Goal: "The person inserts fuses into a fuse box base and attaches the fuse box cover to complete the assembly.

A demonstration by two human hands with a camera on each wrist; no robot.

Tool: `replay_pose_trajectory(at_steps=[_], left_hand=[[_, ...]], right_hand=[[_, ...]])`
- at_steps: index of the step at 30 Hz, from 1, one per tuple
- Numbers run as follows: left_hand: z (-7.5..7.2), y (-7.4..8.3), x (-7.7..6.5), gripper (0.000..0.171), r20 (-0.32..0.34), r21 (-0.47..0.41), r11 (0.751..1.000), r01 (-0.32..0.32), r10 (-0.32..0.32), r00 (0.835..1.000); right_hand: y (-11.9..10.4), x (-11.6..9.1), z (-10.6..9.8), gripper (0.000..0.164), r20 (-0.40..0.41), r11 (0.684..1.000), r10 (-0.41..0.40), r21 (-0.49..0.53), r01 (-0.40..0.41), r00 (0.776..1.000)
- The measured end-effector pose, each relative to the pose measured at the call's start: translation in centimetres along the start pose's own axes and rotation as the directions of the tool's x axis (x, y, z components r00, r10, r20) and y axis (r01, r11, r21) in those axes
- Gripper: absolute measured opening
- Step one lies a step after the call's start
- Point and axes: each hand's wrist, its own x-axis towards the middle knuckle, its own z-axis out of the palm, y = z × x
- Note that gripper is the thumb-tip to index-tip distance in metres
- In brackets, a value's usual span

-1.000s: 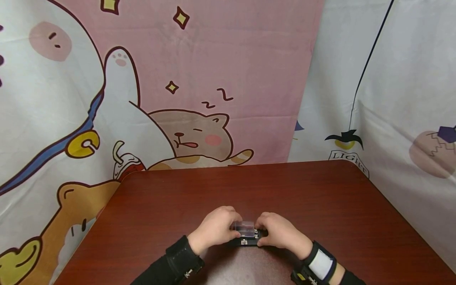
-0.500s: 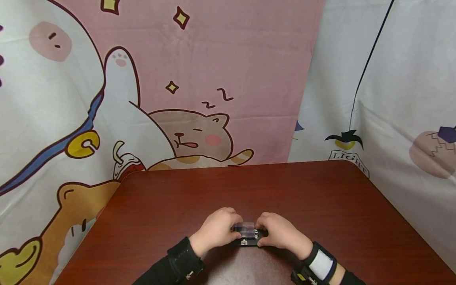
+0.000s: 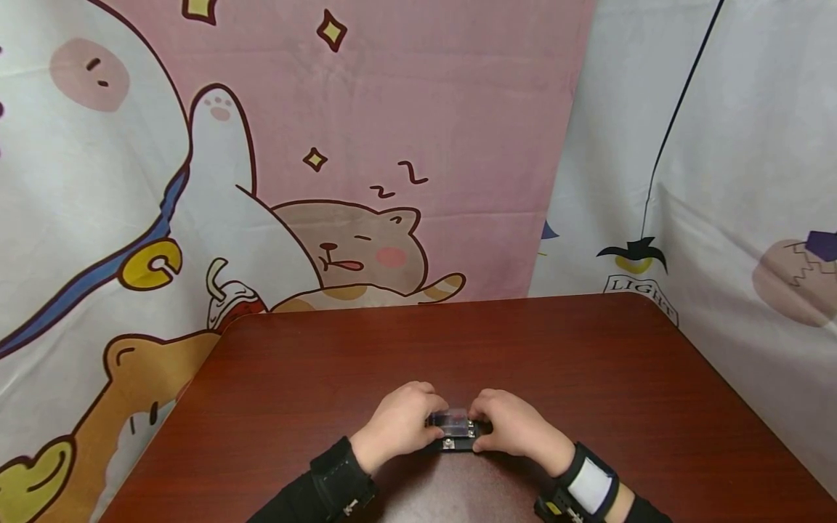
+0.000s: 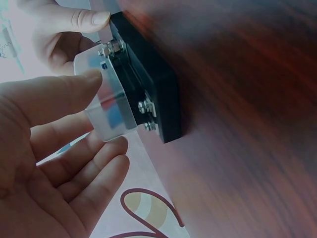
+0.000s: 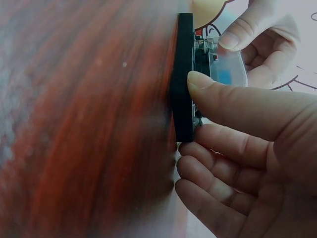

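Note:
Close to the person on the table lies a small device with a black rectangular base (image 3: 461, 444), metal screw terminals and a clear plastic cover (image 4: 111, 111). Red and blue parts show through the cover in the left wrist view. My left hand (image 3: 400, 418) pinches this cover from the left between thumb and fingers, its other fingers loosely bent below. From the right, my right hand (image 3: 513, 423) grips the base, thumb on the near edge in the right wrist view and fingers on the far side. The cover sits right at the base, its rim close around the terminals.
A reddish-brown wooden table (image 3: 314, 363) spreads around the hands, its far edge against a cartoon-printed cloth (image 3: 458, 131). A black band (image 3: 340, 472) is on the left wrist, and a black strap with a white patch (image 3: 588, 487) on the right.
My left hand has shifted slightly right and toward the person, and the clear cover has come slightly lower with it. The right hand and the base have stayed in place.

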Motion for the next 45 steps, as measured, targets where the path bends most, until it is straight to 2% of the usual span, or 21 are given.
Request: replay_pose_trajectory(at_steps=[30,40,45], left_hand=[[0.23,-0.03,0.13,0.023,0.002,0.031,1.000,-0.002,0.002,1.000],[0.48,0.15,0.09,0.020,-0.015,0.061,0.998,-0.028,0.029,0.999],[0.54,0.13,-0.01,0.019,-0.010,0.052,0.999,-0.013,0.014,1.000]], right_hand=[[0.18,0.08,0.12,0.031,-0.008,1.000,-0.009,-0.005,0.009,1.000],[0.18,0.03,0.12,0.032,-0.005,1.000,0.005,-0.010,-0.005,1.000],[0.21,0.08,0.21,0.032,-0.001,1.000,0.005,-0.014,-0.005,1.000]])
